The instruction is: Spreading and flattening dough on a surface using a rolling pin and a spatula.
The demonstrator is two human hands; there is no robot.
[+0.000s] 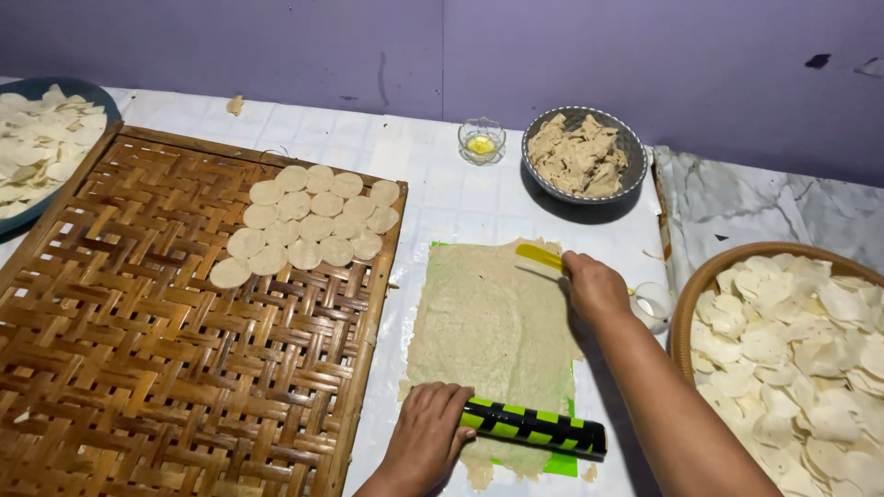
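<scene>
Dough sheet (493,322) lies flat on a green mat (562,463), just right of the woven bamboo tray (166,350). Rolled thin, pale beige, edges ragged at the near end.

L hand (428,437) sits at the sheet's near edge, fingers curled down over the left end of a black/green striped roller (534,429); roller lies crosswise on the dough. R hand (597,287) is at the sheet's far right corner, fingers closed around a yellow scraper (540,257), blade touching the dough edge.

Handling, my read: sheet is soft, limp, prob tacky, so it tears if lifted by one corner. Better to get under the edge w/ the scraper, support from below, no pinching mid-sheet. Light, no stiffness at all. Roller is rigid, grip at the ends.

Cut rounds (308,221) sit in rows on the tray's far right part, overlapping a bit. Beyond the sheet: small glass dish (481,141) w/ yellow liquid and a bowl of dough scraps (582,153). Basket of dried chips (792,350) to the right of the sheet.
</scene>
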